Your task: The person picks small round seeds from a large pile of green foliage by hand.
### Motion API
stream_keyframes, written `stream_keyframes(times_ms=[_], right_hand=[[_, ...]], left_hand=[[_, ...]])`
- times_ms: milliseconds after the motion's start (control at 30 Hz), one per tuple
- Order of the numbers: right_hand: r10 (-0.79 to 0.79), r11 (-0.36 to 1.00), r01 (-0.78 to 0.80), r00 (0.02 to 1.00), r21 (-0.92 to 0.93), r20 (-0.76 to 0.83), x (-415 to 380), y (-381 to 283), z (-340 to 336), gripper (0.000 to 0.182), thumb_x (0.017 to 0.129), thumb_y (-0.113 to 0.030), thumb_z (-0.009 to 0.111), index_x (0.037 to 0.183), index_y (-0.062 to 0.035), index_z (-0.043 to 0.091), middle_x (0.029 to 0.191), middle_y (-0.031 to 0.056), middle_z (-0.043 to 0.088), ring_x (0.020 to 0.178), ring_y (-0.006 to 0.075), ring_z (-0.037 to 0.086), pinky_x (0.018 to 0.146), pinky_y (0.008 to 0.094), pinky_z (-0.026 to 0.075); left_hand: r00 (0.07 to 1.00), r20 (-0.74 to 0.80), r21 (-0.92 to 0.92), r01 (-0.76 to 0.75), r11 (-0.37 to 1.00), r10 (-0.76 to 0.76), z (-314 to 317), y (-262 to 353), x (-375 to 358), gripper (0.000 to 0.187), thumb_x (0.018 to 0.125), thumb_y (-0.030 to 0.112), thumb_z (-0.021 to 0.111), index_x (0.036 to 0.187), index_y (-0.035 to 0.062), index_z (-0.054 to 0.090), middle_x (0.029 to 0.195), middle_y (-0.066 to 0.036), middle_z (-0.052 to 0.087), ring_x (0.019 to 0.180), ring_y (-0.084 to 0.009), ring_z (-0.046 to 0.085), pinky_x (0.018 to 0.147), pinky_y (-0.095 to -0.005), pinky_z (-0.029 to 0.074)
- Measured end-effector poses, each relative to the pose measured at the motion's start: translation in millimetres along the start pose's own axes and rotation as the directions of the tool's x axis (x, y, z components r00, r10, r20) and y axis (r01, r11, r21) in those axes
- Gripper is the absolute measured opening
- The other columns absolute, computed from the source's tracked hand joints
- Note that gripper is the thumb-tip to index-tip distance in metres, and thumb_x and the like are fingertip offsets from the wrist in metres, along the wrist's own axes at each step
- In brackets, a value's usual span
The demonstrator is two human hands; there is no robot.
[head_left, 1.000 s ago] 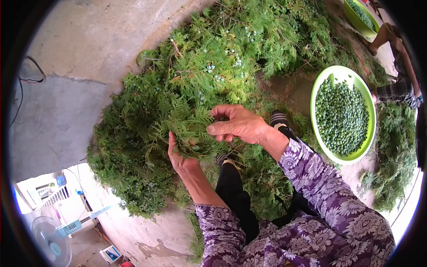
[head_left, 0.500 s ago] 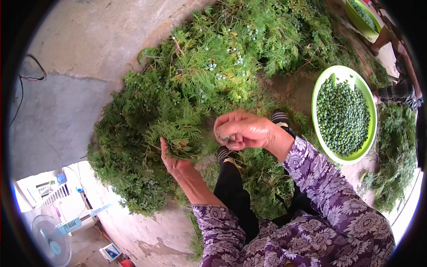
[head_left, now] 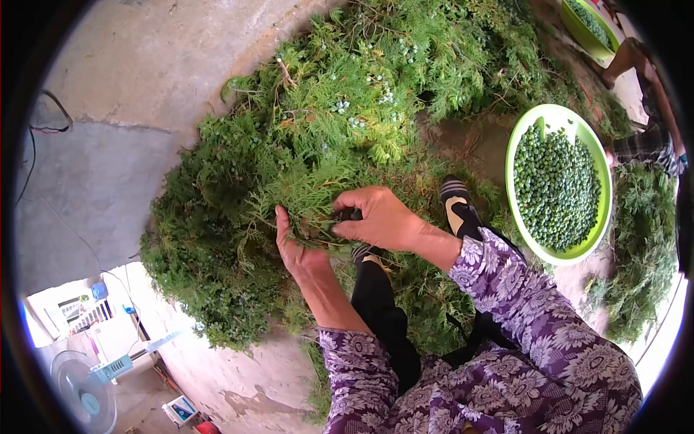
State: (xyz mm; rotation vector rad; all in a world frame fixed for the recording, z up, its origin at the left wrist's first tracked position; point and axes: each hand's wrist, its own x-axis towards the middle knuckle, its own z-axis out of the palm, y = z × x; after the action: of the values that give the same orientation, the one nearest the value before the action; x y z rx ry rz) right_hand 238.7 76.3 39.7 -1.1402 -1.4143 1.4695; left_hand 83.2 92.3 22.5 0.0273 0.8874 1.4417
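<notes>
My left hand (head_left: 298, 249) is wrapped round a leafy evergreen sprig (head_left: 303, 199), palm up, with its thumb along the left side. Fine green fronds fan out above the fingers. My right hand (head_left: 379, 217) meets the sprig from the right, its thumb and fingertips bent inward among the leaves. Small dark green berries show in the shaded gap between thumb and fingers, partly hidden. To the right stands a light green basin (head_left: 512, 184) holding many round green berries (head_left: 557, 188).
A big heap of cut evergreen branches (head_left: 238, 188) with pale bluish berries lies ahead and left. More branches (head_left: 632, 253) lie right of the basin. Another person's leg (head_left: 627, 65) and a second green basin (head_left: 571, 29) are at upper right. A fan (head_left: 83, 390) stands lower left.
My right hand has moved left and down from beside the sprig to its leaves. My left hand has shifted slightly right and up with the sprig.
</notes>
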Motion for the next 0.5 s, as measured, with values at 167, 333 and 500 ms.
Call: stream_keyframes(times_ms=[167, 333, 500], right_hand=[[0.001, 0.999, -0.001, 1.0, 0.052, 0.008, -2, 2, 3, 0.017, 0.071, -0.007, 0.065, 0.084, 0.0004, 0.058, 0.067, 0.0013, 0.056, 0.064, 0.0037, 0.044, 0.059, 0.0227, 0.041], [0.05, 0.998, -0.051, 0.999, -0.04, -0.015, -2, 3, 3, 0.013, 0.071, -0.009, 0.06, 0.081, -0.0003, 0.058, 0.063, -0.0009, 0.051, 0.061, 0.0026, 0.042, 0.053, 0.0232, 0.039], [0.228, 0.912, -0.294, 0.943, 0.286, 0.243, -2, -10, -17, 0.011, 0.072, -0.011, 0.057, 0.077, -0.0013, 0.057, 0.06, -0.0018, 0.051, 0.055, 0.006, 0.045, 0.048, 0.0218, 0.035]], left_hand=[[0.996, 0.087, 0.05, -0.022, 0.999, 0.018, 5, -6, -3, 0.034, 0.084, 0.024, 0.052, 0.107, -0.0008, 0.05, 0.101, -0.014, 0.058, 0.087, -0.0285, 0.057, 0.077, -0.0421, 0.047], [0.986, 0.168, 0.034, -0.003, 0.999, -0.002, -1, -6, -1, 0.033, 0.085, 0.024, 0.051, 0.107, -0.0006, 0.05, 0.1, -0.014, 0.058, 0.086, -0.0277, 0.057, 0.076, -0.0417, 0.047], [0.993, 0.02, 0.115, -0.12, 0.986, 0.118, -16, 12, 5, 0.032, 0.085, 0.026, 0.051, 0.105, -0.0001, 0.052, 0.099, -0.013, 0.058, 0.083, -0.0264, 0.058, 0.073, -0.0391, 0.049]])
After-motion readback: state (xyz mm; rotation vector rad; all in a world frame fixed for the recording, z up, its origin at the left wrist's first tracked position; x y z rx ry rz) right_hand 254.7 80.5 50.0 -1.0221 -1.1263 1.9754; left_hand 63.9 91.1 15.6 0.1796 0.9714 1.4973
